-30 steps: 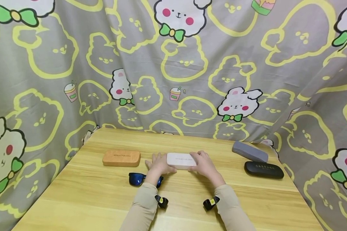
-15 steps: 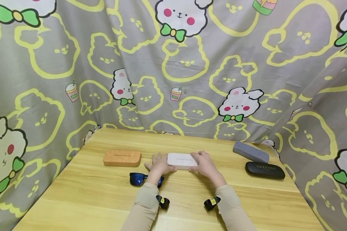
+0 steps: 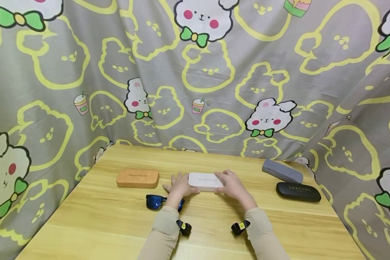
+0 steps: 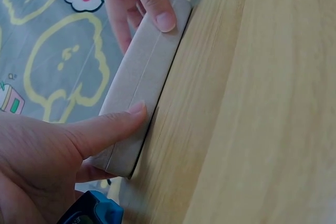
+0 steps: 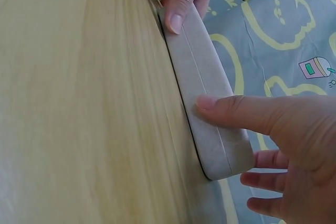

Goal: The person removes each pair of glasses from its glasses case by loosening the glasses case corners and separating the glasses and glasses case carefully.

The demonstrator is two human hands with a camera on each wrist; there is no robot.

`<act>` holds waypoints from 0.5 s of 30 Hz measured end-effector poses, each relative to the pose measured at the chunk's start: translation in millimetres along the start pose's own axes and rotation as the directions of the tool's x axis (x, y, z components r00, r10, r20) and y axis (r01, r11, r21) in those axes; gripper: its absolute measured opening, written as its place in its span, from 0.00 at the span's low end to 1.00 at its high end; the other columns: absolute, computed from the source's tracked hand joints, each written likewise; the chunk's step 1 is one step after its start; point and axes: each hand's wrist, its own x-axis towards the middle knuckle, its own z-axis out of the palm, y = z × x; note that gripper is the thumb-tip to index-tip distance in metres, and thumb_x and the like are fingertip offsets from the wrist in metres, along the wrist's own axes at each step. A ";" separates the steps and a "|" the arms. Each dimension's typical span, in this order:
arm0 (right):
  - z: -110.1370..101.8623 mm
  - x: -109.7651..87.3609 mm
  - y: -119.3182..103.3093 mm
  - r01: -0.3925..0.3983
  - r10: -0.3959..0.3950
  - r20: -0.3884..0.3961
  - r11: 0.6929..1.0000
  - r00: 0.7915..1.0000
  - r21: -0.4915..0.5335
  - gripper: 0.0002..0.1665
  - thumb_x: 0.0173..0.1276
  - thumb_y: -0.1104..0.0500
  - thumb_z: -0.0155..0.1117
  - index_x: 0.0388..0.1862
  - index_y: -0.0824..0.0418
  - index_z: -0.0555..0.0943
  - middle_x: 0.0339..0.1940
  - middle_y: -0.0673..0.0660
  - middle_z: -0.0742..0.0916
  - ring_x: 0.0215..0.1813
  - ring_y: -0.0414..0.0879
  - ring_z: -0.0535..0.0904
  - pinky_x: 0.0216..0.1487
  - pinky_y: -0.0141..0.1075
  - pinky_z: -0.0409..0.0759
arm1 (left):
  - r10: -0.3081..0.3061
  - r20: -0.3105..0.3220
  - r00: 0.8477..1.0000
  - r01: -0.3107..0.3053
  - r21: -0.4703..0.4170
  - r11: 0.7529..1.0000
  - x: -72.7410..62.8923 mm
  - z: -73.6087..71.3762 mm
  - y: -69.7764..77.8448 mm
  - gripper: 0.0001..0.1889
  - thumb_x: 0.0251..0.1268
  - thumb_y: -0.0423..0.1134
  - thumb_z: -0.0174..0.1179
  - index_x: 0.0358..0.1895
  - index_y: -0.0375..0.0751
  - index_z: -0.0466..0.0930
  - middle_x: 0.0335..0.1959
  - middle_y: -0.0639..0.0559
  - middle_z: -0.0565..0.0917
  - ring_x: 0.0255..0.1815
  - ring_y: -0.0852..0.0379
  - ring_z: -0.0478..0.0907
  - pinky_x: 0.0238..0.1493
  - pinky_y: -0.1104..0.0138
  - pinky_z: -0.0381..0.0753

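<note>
Off-white rounded rectangular case with smooth leather-look cover sits closed, mid-way across the pale wood-grain table. Left hand partly closed on its left end, thumb on the front face near the seam, some fingers splayed off it. Right hand mirrors that on the right end, lower fingers loose. Handling guess: light, stiff shell, slightly slick, not very fragile; short ends are the best hold. Other containers look closed, contents can't be told: orange-tan leather-look case to the left; slate-grey elongated case and black oblong case close together, right. Blue-lensed dark sunglasses lie uncased, partly hidden by the left wrist.
</note>
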 end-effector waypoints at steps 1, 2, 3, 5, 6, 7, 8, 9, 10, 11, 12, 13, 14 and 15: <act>-0.3 0.1 0.7 0.003 -0.003 0.001 1.000 1.000 0.003 0.46 0.49 0.49 0.80 0.68 0.56 0.74 0.58 0.62 0.80 0.58 0.56 0.73 0.61 0.53 0.72 | 0.000 -0.001 1.000 0.000 0.000 1.000 0.1 0.0 0.2 0.45 0.46 0.57 0.75 0.70 0.49 0.68 0.77 0.37 0.56 0.79 0.31 0.41 0.65 0.23 0.35; -0.3 0.3 1.4 0.005 -0.006 0.002 1.000 1.000 0.003 0.46 0.49 0.49 0.80 0.68 0.56 0.74 0.58 0.62 0.80 0.58 0.56 0.73 0.61 0.53 0.72 | 0.000 -0.003 1.000 0.000 -0.001 1.000 0.3 0.1 0.3 0.45 0.46 0.57 0.75 0.70 0.48 0.68 0.77 0.37 0.56 0.79 0.30 0.41 0.65 0.23 0.35; -0.4 0.4 2.0 0.009 -0.009 0.003 1.000 1.000 0.004 0.46 0.49 0.49 0.80 0.68 0.56 0.74 0.58 0.61 0.80 0.58 0.56 0.74 0.61 0.52 0.73 | 0.000 -0.005 1.000 0.000 -0.002 1.000 0.4 0.0 0.5 0.45 0.45 0.56 0.75 0.69 0.48 0.68 0.77 0.37 0.56 0.79 0.30 0.41 0.65 0.23 0.35; -0.9 0.4 2.7 0.015 -0.015 0.003 1.000 1.000 0.012 0.46 0.49 0.49 0.80 0.68 0.56 0.74 0.57 0.61 0.80 0.57 0.56 0.74 0.61 0.52 0.73 | 0.000 -0.010 1.000 0.000 -0.004 1.000 0.3 0.0 0.9 0.45 0.45 0.56 0.75 0.69 0.48 0.68 0.77 0.37 0.57 0.79 0.30 0.41 0.65 0.23 0.35; -0.9 0.3 3.2 0.020 -0.020 0.003 1.000 1.000 0.011 0.46 0.49 0.49 0.80 0.68 0.56 0.74 0.57 0.61 0.80 0.57 0.55 0.74 0.61 0.52 0.73 | 0.000 -0.013 1.000 0.000 -0.002 1.000 0.2 0.0 1.2 0.45 0.45 0.56 0.75 0.69 0.48 0.68 0.77 0.37 0.57 0.79 0.31 0.41 0.65 0.23 0.35; -1.0 0.3 3.6 0.025 -0.025 0.003 1.000 1.000 0.011 0.46 0.49 0.49 0.79 0.68 0.56 0.74 0.56 0.61 0.80 0.56 0.55 0.74 0.60 0.52 0.73 | -0.001 -0.017 1.000 0.001 -0.001 1.000 0.0 0.0 1.4 0.45 0.45 0.56 0.75 0.69 0.48 0.69 0.77 0.37 0.57 0.79 0.31 0.42 0.65 0.23 0.35; -1.1 0.1 4.1 0.030 -0.030 0.003 1.000 1.000 0.009 0.46 0.49 0.49 0.79 0.68 0.56 0.74 0.56 0.61 0.80 0.56 0.55 0.74 0.60 0.52 0.74 | -0.002 -0.020 1.000 0.002 0.001 1.000 -0.3 0.1 1.6 0.45 0.45 0.56 0.75 0.69 0.48 0.69 0.77 0.38 0.57 0.79 0.31 0.42 0.65 0.23 0.35; -1.3 -0.1 4.4 0.036 -0.036 0.002 0.999 0.999 0.009 0.46 0.49 0.48 0.79 0.68 0.56 0.74 0.56 0.61 0.80 0.55 0.55 0.75 0.59 0.51 0.74 | -0.002 -0.023 1.000 0.002 0.004 1.000 -0.4 0.3 1.7 0.45 0.45 0.56 0.75 0.69 0.48 0.69 0.77 0.38 0.58 0.79 0.31 0.42 0.65 0.23 0.36; -1.4 -0.2 4.8 0.041 -0.041 0.000 0.999 0.999 0.007 0.45 0.49 0.48 0.79 0.68 0.56 0.75 0.56 0.61 0.81 0.54 0.54 0.75 0.59 0.51 0.74 | -0.003 -0.026 1.000 0.003 0.005 1.000 -0.4 0.4 1.8 0.45 0.45 0.56 0.75 0.69 0.48 0.69 0.77 0.38 0.58 0.79 0.31 0.42 0.65 0.23 0.36; -1.8 -0.2 5.1 0.044 -0.044 0.001 0.999 0.999 0.012 0.45 0.49 0.48 0.79 0.67 0.56 0.75 0.56 0.61 0.81 0.54 0.54 0.75 0.59 0.51 0.74 | -0.005 -0.030 1.000 0.005 0.005 1.000 -0.3 0.7 2.0 0.45 0.44 0.56 0.75 0.69 0.48 0.69 0.77 0.38 0.58 0.79 0.31 0.43 0.65 0.23 0.36; -2.1 -0.1 5.4 0.047 -0.047 0.002 0.999 0.999 0.013 0.45 0.49 0.48 0.79 0.67 0.56 0.75 0.56 0.61 0.81 0.54 0.55 0.76 0.59 0.51 0.75 | -0.006 -0.033 0.999 0.006 0.006 1.000 -0.2 0.9 2.0 0.45 0.44 0.56 0.75 0.69 0.48 0.69 0.77 0.38 0.58 0.79 0.31 0.43 0.65 0.23 0.37; -2.3 0.0 5.9 0.050 -0.050 0.003 0.999 0.999 0.011 0.45 0.49 0.47 0.79 0.67 0.56 0.75 0.56 0.61 0.81 0.54 0.54 0.76 0.58 0.51 0.75 | -0.007 -0.036 0.999 0.007 0.007 1.000 0.0 1.0 2.2 0.44 0.44 0.56 0.76 0.68 0.48 0.69 0.77 0.38 0.59 0.79 0.31 0.43 0.65 0.23 0.37; -2.6 0.1 6.2 0.053 -0.053 0.003 0.999 0.999 0.011 0.45 0.49 0.47 0.79 0.67 0.56 0.75 0.56 0.61 0.81 0.54 0.54 0.76 0.58 0.51 0.75 | -0.008 -0.037 0.999 0.008 0.008 1.000 0.2 1.1 2.3 0.44 0.44 0.56 0.76 0.68 0.48 0.69 0.77 0.38 0.59 0.79 0.31 0.43 0.65 0.23 0.37; -2.7 0.2 6.6 0.056 -0.056 0.004 0.998 0.998 0.011 0.45 0.49 0.47 0.79 0.67 0.56 0.75 0.56 0.61 0.81 0.54 0.54 0.76 0.58 0.51 0.75 | -0.009 -0.039 0.999 0.010 0.008 1.000 0.4 1.2 2.4 0.44 0.44 0.56 0.76 0.68 0.48 0.70 0.77 0.38 0.59 0.79 0.31 0.43 0.65 0.23 0.37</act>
